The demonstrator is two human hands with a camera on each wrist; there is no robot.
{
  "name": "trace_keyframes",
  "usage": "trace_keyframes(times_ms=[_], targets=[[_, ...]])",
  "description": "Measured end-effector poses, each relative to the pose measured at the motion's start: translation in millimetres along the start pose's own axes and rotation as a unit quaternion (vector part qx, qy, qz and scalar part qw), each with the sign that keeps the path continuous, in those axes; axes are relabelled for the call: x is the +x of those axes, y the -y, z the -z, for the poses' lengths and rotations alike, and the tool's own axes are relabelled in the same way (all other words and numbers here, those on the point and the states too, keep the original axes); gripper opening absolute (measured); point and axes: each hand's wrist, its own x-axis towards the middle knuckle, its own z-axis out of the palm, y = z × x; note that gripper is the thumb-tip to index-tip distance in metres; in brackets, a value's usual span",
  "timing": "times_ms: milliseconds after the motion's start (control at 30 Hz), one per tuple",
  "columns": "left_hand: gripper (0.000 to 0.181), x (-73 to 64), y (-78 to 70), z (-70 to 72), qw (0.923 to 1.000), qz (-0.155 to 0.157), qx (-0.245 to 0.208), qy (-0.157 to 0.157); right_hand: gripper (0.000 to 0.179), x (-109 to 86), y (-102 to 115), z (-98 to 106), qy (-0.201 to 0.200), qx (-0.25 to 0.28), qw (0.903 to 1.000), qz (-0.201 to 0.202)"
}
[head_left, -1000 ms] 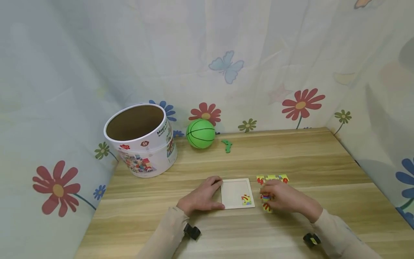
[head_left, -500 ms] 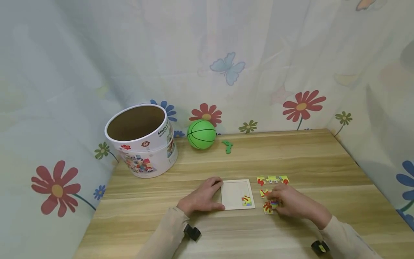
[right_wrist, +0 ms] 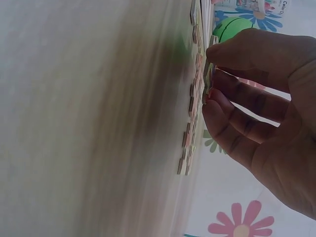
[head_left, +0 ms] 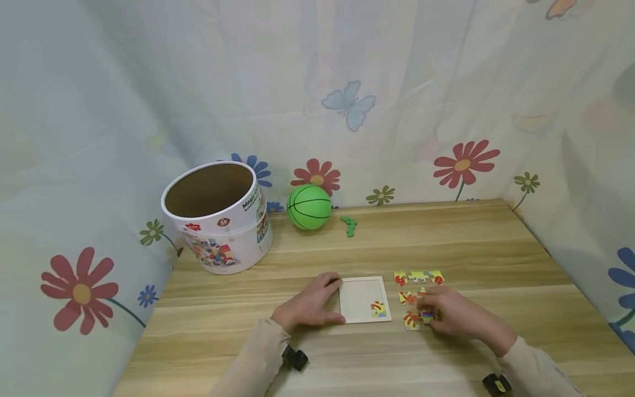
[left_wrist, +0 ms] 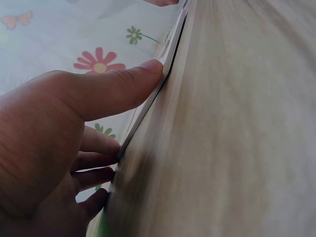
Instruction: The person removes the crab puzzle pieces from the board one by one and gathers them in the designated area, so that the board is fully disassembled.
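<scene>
A square wooden puzzle tray (head_left: 364, 321) lies flat on the table, with one yellow-and-red piece (head_left: 378, 309) in its lower right corner. My left hand (head_left: 310, 301) rests at the tray's left side, thumb at the near corner and fingers along the edge. Right of the tray, my right hand (head_left: 456, 314) pinches a puzzle piece with rainbow stripes (head_left: 427, 316) between thumb and fingertips. In the right wrist view that piece (right_wrist: 209, 74) is tilted up just over the others. Loose pieces lie around it, including a lower one (head_left: 411, 320) and a middle one (head_left: 407, 298), partly hidden by the hand.
Several more pieces lie in a row farther back, one of them a yellow-and-red corner piece (head_left: 436, 277). Toward the wall are a green ball (head_left: 309, 207), a small green curved object (head_left: 349, 226) and a large white round bucket (head_left: 233, 242). A flowered cloth hangs behind.
My right hand has moved right and slightly nearer with the rainbow-striped piece, uncovering loose pieces beside the tray. My left hand stays at the tray's left side.
</scene>
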Motion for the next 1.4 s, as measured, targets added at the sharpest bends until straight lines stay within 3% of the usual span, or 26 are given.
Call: trace_keyframes(times_ms=[333,733,1400], targets=[[0.089,-0.1,-0.6,-0.5,1.0000,0.005,-0.001,0.004,0.030,-3.4,-0.7,1.0,-0.013,0.001,0.9999,0.008],[0.089,-0.1,-0.5,-0.2,1.0000,0.001,-0.002,-0.002,0.028,-5.9,-3.3,0.6,0.013,0.001,0.9996,-0.026],[0.089,0.2,-0.4,-0.4,1.0000,-0.002,-0.003,-0.001,0.029,-8.8,-7.3,-4.4,0.000,-0.010,0.9999,-0.007]])
